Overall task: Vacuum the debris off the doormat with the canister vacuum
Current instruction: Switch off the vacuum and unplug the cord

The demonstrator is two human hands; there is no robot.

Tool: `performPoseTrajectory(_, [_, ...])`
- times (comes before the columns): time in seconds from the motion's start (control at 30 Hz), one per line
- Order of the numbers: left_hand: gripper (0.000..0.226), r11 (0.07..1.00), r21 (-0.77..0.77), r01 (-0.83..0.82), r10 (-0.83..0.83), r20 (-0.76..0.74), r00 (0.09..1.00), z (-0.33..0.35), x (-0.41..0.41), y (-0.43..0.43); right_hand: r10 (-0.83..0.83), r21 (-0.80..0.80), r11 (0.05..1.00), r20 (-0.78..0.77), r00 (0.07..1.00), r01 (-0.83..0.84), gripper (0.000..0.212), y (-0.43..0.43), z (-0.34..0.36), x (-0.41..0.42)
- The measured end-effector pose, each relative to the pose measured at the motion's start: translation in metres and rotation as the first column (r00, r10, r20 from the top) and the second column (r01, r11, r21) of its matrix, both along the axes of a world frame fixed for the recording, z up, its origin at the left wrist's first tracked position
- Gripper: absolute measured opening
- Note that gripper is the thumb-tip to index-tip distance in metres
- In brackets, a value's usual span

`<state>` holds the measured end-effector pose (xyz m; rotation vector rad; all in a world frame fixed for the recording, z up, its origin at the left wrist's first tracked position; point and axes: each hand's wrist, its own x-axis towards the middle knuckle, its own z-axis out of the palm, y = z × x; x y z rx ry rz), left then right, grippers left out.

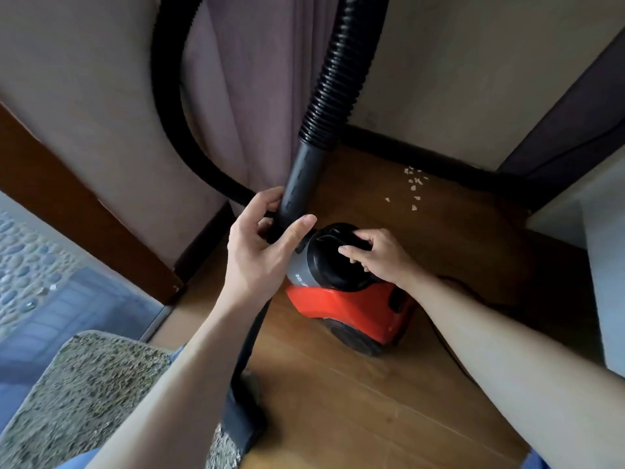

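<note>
My left hand (263,252) curls round the black wand (297,177) at centre, thumb across its front. My right hand (378,258), fingers bent, grips the black top of the red canister vacuum (351,309) just toward 3 o'clock. The doormat (84,394) lies at 7 o'clock, the nozzle (241,424) touching its edge. Pale scraps (414,187) dot the floor (372,401) at 1 o'clock.
</note>
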<state>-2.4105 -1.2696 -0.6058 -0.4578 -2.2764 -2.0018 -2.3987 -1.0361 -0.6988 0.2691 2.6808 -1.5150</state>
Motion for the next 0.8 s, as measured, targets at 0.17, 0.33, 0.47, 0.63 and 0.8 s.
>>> performPoseTrajectory(0.17, [0.035,1.0,-0.003,-0.005,0.005,0.017,1.0,0.002,-0.003,0.02,0.013,0.055,0.998,0.043,0.999,-0.015,0.035,0.017,0.005,0.013])
performPoseTrajectory(0.33, [0.034,1.0,0.013,0.0,0.0,-0.004,1.0,0.008,-0.009,0.04,-0.211,0.303,0.918,-0.173,0.962,0.256,0.032,0.054,-0.011,0.066])
performPoseTrajectory(0.47, [0.032,1.0,0.019,0.01,-0.009,-0.032,0.999,0.011,-0.014,0.058,-0.114,0.465,0.877,-0.045,0.992,0.122,0.056,0.052,-0.035,0.112])
performPoseTrajectory(0.63, [0.033,0.999,0.016,0.042,-0.041,-0.049,0.998,0.009,-0.018,0.071,-0.115,0.5,0.864,0.102,0.988,0.049,0.087,0.028,-0.056,0.134])
performPoseTrajectory(0.8, [0.036,0.998,0.001,0.055,-0.055,-0.045,0.997,0.006,-0.02,0.072,-0.108,0.577,0.817,0.122,0.987,0.018,0.093,0.016,-0.069,0.14])
